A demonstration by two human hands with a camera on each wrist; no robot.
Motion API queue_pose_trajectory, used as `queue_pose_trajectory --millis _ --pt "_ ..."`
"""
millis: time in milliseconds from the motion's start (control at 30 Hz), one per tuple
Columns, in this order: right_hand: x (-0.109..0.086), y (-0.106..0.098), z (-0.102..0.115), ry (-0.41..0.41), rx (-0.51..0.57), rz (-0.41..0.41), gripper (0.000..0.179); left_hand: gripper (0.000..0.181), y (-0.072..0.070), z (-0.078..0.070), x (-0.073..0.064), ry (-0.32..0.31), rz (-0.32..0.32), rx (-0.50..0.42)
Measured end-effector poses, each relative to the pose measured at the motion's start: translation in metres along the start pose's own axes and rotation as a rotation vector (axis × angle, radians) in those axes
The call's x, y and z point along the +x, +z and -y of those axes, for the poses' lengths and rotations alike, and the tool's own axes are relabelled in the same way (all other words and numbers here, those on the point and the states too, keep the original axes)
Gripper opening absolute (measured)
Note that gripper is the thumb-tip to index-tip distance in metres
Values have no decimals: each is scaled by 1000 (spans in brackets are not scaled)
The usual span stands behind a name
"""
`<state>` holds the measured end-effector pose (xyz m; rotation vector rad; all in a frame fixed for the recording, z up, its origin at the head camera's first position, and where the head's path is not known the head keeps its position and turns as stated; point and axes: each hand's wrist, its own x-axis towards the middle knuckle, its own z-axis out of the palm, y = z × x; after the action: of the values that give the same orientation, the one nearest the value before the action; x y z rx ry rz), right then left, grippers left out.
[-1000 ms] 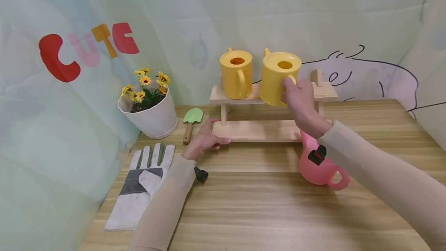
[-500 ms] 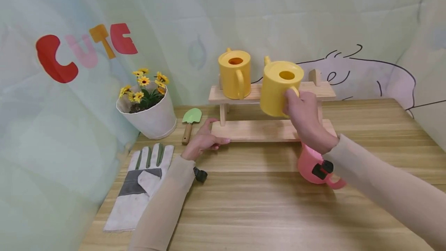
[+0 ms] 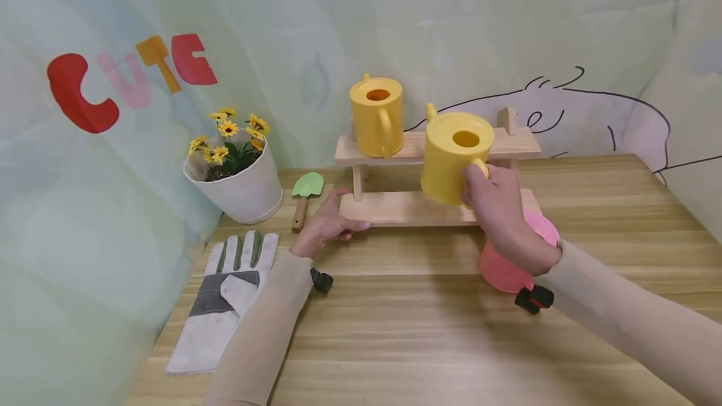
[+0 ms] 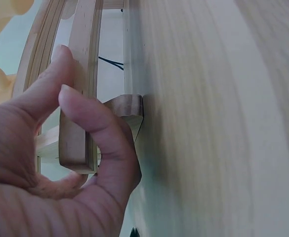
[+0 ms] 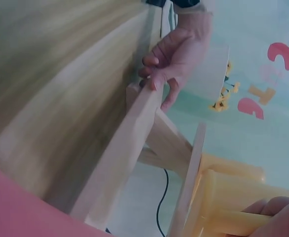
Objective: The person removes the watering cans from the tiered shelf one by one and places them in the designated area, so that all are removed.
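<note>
My right hand grips the handle of a yellow watering can, held upright in front of the two-tier wooden shelf. In the head view the can overlaps both tiers. A second yellow watering can stands on the upper tier at the left. My left hand holds the left end of the lower board; in the left wrist view its fingers curl under the board, with the thumb along its other side. A pink watering can stands on the table, partly hidden behind my right wrist.
Left of the shelf lies a small trowel with a green blade. Behind it stands a white pot with yellow flowers. A grey and white work glove lies beside my left forearm. A printed curtain hangs behind the table.
My right hand has lowered the yellow watering can from the upper tier's level and drawn it nearer. My left hand keeps its hold on the shelf.
</note>
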<state>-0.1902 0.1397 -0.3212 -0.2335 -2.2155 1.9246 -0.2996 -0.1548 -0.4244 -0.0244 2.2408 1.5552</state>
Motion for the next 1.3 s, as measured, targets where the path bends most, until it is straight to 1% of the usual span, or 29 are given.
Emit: queue_pose_trajectory --millis 200,300,400,467,567,767,833,900,1133,1300 --pt "-15 -3 -8 0 -21 37 41 106 -1 -1 -2 -2 3 -2" --pt "-22 -3 -12 5 21 49 41 106 -1 -2 -3 -7 3 -4" --pt "-29 -2 -16 13 66 36 41 106 0 -3 -4 -10 3 -9" --pt "-34 -2 -18 22 73 24 41 106 0 -4 -4 -13 3 -11" --pt "-41 -4 -21 40 57 18 40 106 1 -5 -4 -13 4 -9" --pt "-55 -7 -29 109 -59 34 43 107 1 -6 -3 -13 6 -14" --pt "-59 -8 -33 126 -76 29 44 107 1 -6 -2 -14 8 -17" --pt "-63 -7 -37 136 -77 26 44 107 1 -6 -2 -17 9 -16" --pt "-74 -3 -53 128 -50 7 47 106 0 -6 -2 -17 4 5" --pt "-80 -2 -62 166 -42 11 46 105 0 -6 -1 -19 5 5"
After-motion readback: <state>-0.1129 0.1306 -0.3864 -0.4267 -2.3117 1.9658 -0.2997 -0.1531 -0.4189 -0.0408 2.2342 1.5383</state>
